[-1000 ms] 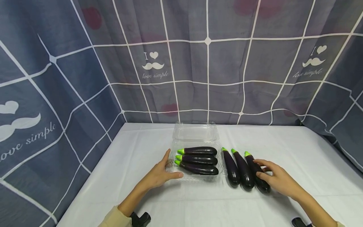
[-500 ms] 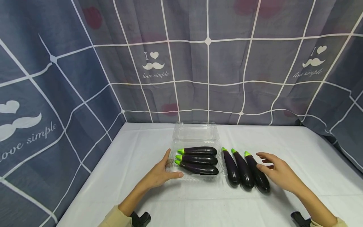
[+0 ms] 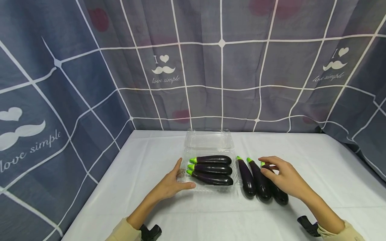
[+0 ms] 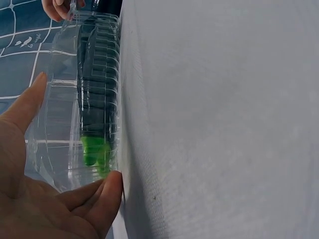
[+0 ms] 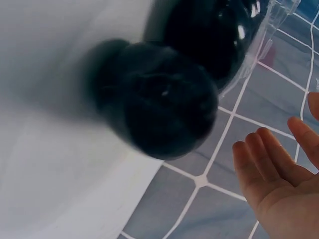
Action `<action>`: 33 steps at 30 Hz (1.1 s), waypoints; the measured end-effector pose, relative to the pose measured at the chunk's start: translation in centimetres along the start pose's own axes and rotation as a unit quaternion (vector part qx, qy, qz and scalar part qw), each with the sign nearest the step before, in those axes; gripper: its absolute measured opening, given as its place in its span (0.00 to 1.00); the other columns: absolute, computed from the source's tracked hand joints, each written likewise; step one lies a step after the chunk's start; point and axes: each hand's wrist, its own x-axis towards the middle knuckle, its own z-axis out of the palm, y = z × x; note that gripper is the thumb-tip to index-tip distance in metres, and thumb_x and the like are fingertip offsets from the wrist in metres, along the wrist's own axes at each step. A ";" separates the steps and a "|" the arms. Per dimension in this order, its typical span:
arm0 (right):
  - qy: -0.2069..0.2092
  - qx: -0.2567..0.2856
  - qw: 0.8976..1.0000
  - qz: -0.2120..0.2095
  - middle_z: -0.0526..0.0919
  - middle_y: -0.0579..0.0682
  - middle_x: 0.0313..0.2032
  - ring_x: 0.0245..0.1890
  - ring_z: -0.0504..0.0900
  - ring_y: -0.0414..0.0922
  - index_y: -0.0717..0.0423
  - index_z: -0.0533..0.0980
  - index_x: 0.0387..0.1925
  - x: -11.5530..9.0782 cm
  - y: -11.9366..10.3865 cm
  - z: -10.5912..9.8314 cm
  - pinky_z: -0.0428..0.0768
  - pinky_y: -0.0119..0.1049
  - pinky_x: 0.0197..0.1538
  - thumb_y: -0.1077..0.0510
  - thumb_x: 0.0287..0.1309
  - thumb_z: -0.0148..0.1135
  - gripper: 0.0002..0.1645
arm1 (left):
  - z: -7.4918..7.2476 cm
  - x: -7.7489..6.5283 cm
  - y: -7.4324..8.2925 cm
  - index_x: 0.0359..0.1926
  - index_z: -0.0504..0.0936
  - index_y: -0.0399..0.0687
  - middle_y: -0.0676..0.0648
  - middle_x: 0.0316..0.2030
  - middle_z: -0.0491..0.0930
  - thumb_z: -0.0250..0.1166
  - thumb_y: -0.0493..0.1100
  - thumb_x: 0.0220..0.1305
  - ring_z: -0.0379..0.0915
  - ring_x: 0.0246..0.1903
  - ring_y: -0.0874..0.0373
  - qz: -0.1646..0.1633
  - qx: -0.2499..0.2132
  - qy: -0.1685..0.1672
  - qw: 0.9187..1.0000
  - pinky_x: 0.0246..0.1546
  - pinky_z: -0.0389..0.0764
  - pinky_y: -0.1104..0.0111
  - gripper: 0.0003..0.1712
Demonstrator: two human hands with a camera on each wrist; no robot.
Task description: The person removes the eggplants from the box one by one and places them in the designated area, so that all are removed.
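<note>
A clear plastic clamshell box (image 3: 209, 190) lies with its lid (image 3: 208, 140) tipped back. Three eggplants (image 3: 211, 169) rest in it side by side, green stems to the left. My left hand (image 3: 169, 185) spreads thumb and fingers around the box's near left corner; in the left wrist view its fingertips (image 4: 112, 184) are right at the box wall. To the right of the box lie three more eggplants, a left one (image 3: 246, 179), a middle one (image 3: 261, 184) and a right one (image 3: 280, 195). My right hand (image 3: 284, 175) hovers over the right one, its fingers loosely bent and holding nothing.
A white cloth covers the table (image 3: 316, 160). A grey-blue checked curtain (image 3: 202, 73) encloses the back and both sides. Black wrist mounts (image 3: 309, 226) sit below both hands near the sleeves.
My right hand, first on the right eggplant, drew back to the right off it, then came left over its upper part. The left hand and the box have stayed in place.
</note>
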 end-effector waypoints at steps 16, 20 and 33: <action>-0.028 0.035 0.998 -0.032 0.82 0.52 0.52 0.51 0.80 0.55 0.59 0.79 0.56 1.7 -1.9 1.8 0.76 0.54 0.52 0.60 0.64 0.65 0.19 | 0.0 0.1 -0.1 0.79 0.41 0.49 0.32 0.69 0.60 0.77 0.58 0.50 0.54 0.70 0.41 0.003 -0.001 0.003 1.000 0.65 0.59 0.45 0.68; -0.037 0.044 0.998 -0.036 0.82 0.52 0.52 0.48 0.81 0.54 0.59 0.79 0.55 2.1 -2.4 2.4 0.77 0.53 0.51 0.60 0.63 0.66 0.19 | 0.0 0.1 0.0 0.79 0.40 0.49 0.32 0.69 0.60 0.77 0.58 0.50 0.54 0.70 0.41 0.002 0.000 0.002 1.000 0.65 0.59 0.45 0.68; -0.088 0.046 0.994 -0.052 0.81 0.51 0.55 0.50 0.81 0.52 0.59 0.77 0.59 3.3 -4.3 4.5 0.78 0.51 0.51 0.60 0.62 0.66 0.24 | 0.0 0.1 0.0 0.79 0.40 0.50 0.32 0.71 0.58 0.77 0.59 0.50 0.52 0.71 0.39 -0.002 0.000 0.000 1.000 0.64 0.59 0.43 0.69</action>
